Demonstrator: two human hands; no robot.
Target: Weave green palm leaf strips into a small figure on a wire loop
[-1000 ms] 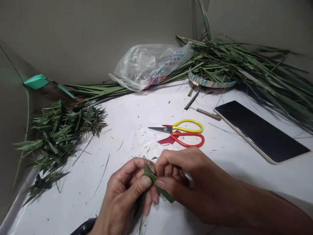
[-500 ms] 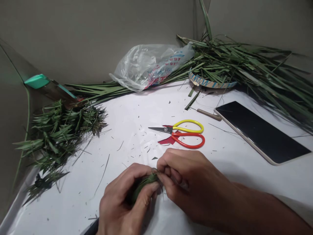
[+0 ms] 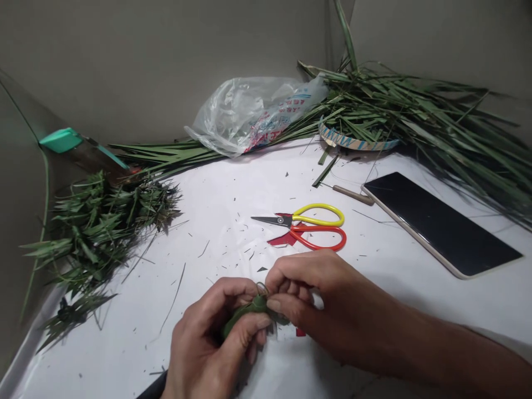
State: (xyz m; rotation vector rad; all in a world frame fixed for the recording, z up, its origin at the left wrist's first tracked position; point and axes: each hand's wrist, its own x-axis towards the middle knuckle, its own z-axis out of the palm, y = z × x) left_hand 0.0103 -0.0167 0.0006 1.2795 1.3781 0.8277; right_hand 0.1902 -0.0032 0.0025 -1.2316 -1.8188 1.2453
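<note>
Near the front edge of the white table (image 3: 233,188), both my hands pinch a small folded green leaf piece (image 3: 245,311). My left hand (image 3: 211,343) wraps around its lower part, thumb on top. My right hand (image 3: 310,293) grips its upper end with fingertips, where a thin loop of fibre sticks up. A small red scrap (image 3: 300,332) lies under my right hand. Scissors (image 3: 310,226) with one yellow and one red handle lie shut just beyond my hands, with a red scrap beside the blades.
A heap of finished folded leaf pieces (image 3: 100,227) lies at the left. Long green leaves (image 3: 415,111) pile at the back right over a woven tray (image 3: 353,141). A clear plastic bag (image 3: 253,111), a phone (image 3: 440,221) and a wooden-handled awl (image 3: 353,194) are also on the table.
The leaf piece was turned and lowered in my hands from upright to lying sideways. My right fingertips shifted to its upper end. A red scrap now shows under my right hand.
</note>
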